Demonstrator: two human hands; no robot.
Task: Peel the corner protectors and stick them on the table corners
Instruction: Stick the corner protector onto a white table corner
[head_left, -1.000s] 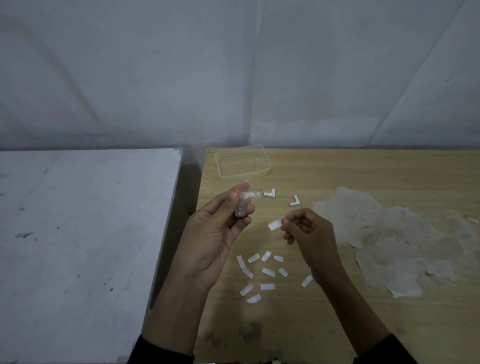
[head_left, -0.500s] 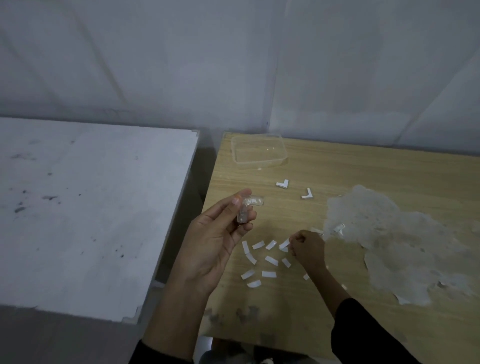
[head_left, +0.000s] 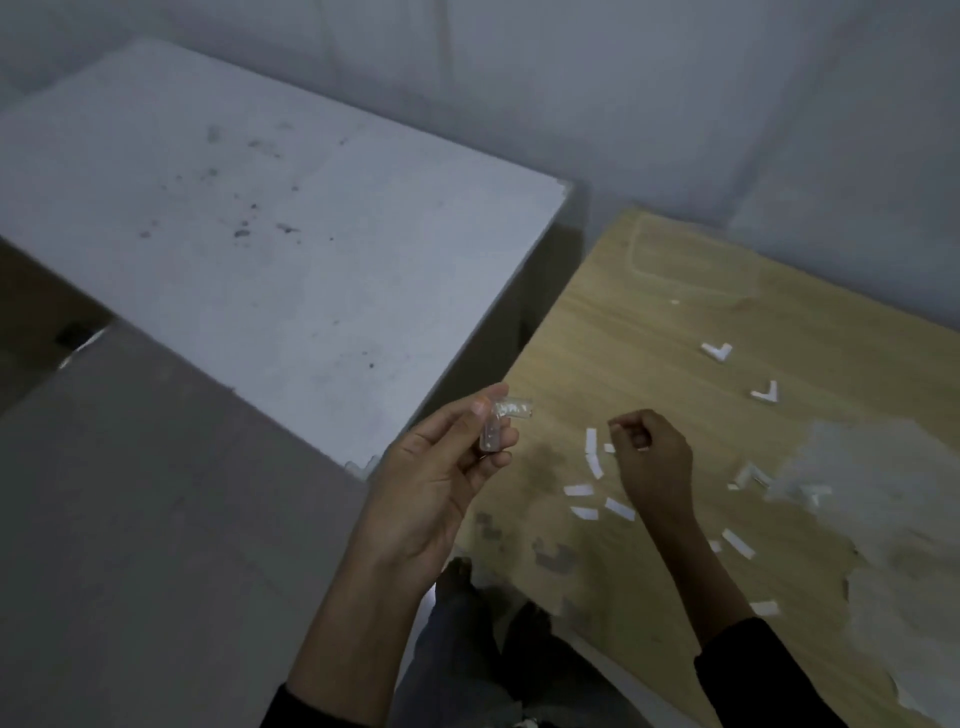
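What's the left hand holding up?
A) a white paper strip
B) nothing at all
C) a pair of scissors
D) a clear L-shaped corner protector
D: the left hand pinches a clear, L-shaped corner protector between its thumb and fingers.

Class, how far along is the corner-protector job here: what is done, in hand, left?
Done: many white backing strips lie peeled on the wooden table. In hand: the left hand holds a clear corner protector, not yet stuck anywhere. Left: sticking it on, plus two white L-shaped protectors waiting on the table.
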